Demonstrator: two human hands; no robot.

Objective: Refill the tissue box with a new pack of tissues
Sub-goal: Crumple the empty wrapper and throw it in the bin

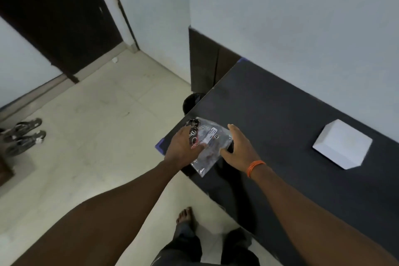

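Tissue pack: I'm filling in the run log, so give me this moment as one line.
stage: handling pack | tissue pack: at dark table corner | left hand: on pack | right hand: at pack's edge | white box: apart, untouched

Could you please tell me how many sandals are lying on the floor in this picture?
2. Both sandals lie side by side on the floor at far left: one, the other just nearer. More may be hidden beyond the frame's edge.

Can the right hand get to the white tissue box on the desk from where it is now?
Probably yes. The right hand rests at the tissue pack, and the dark desk between it and the white tissue box looks bare.
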